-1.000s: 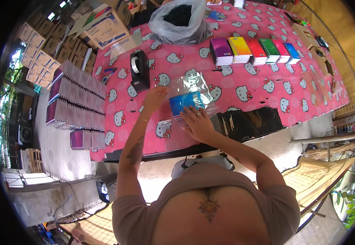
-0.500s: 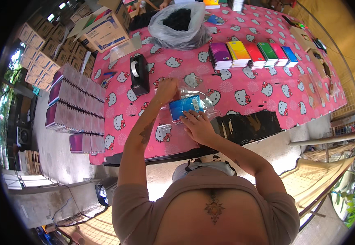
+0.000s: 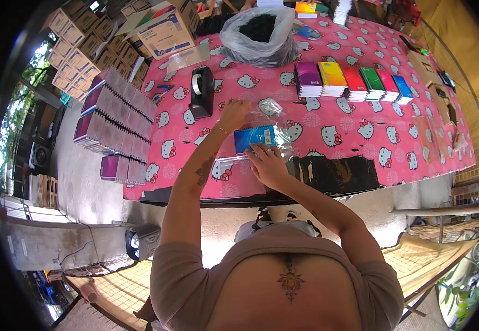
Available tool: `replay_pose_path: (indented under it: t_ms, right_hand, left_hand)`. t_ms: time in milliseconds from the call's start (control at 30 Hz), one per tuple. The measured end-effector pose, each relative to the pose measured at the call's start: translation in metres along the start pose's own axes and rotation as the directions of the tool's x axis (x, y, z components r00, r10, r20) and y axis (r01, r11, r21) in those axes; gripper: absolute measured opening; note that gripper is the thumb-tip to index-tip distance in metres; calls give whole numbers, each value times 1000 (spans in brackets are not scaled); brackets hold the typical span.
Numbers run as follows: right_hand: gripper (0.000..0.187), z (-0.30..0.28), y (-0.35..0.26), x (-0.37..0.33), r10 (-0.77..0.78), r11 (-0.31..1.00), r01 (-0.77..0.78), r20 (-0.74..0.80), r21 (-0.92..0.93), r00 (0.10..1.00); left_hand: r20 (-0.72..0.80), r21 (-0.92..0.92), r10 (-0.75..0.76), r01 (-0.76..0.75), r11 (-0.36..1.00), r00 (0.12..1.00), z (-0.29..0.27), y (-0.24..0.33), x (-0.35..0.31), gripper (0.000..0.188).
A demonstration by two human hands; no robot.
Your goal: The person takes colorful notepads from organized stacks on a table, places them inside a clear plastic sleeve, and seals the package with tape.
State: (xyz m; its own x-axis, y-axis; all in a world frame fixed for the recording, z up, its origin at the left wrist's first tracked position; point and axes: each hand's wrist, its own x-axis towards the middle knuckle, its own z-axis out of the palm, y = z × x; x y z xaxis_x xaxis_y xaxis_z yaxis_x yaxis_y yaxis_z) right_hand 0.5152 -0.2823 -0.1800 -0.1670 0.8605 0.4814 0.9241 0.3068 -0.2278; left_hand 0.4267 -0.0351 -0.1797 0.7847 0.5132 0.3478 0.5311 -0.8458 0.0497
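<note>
A blue spiral notebook (image 3: 249,141) lies on clear plastic film (image 3: 284,148) near the front edge of the table. My right hand (image 3: 271,165) rests on the notebook's near edge, fingers spread and flat. Just beyond the notebook's upper left corner, my left hand (image 3: 235,114) is closed with bent fingers at the film's edge, seemingly gripping it; the fingertips are partly hidden. Wrinkled film sticks out past the notebook on its right and far sides.
A black tape dispenser (image 3: 202,92) stands to the left. Stacks of coloured notebooks (image 3: 355,83) sit farther back right, near a plastic bag of black coils (image 3: 258,36). Piled notebooks (image 3: 112,118) stand at far left, below an open cardboard box (image 3: 165,33). Pink patterned cloth (image 3: 316,118) covers the table.
The view has shifted slightly. My left hand has moved a little farther away from me along the film. My right hand stays on the notebook, which now lies straighter.
</note>
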Motion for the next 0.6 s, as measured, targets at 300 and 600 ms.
replay_pose_path:
  t_ms: [300, 600]
  right_hand:
    - [53, -1, 11, -3, 6, 1000, -5, 28, -22, 1000]
    - [56, 4, 1, 1, -18, 1000, 19, 21, -12, 1000]
  left_hand:
    - [173, 75, -78, 65, 995, 982, -21, 25, 4, 20]
    - [-18, -25, -8, 8, 1000, 1000, -12, 16, -6, 19]
